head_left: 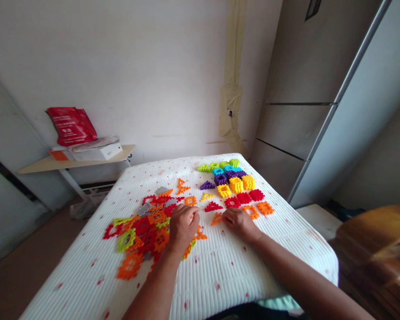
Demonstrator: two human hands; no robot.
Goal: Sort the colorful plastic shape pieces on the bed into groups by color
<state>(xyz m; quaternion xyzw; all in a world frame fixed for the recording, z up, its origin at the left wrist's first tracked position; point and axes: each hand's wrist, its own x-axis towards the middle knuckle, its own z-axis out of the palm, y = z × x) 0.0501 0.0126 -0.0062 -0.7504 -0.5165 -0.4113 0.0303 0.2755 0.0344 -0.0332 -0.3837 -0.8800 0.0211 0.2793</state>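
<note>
My left hand (184,221) is over the right edge of a heap of flat plastic building pieces, its fingers curled. What it holds, if anything, is hidden. An orange square piece (190,201) lies just beyond its fingertips, and other orange pieces (201,233) show beside the wrist. To the right, my right hand (239,221) is closed low over the cloth, with its fingertips at the corner of an orange triangular piece (216,218). Just past that hand lie an orange square frame (252,212) and a red triangular piece (213,206).
Red window pieces (143,225), grey and lime ones fill the heap at left. Sorted rows hold yellow squares (236,185), purple (220,179), blue and green (234,162) stacks. A white dotted cloth (216,275) covers the table; a side table (40,166) and fridge (296,120) flank it.
</note>
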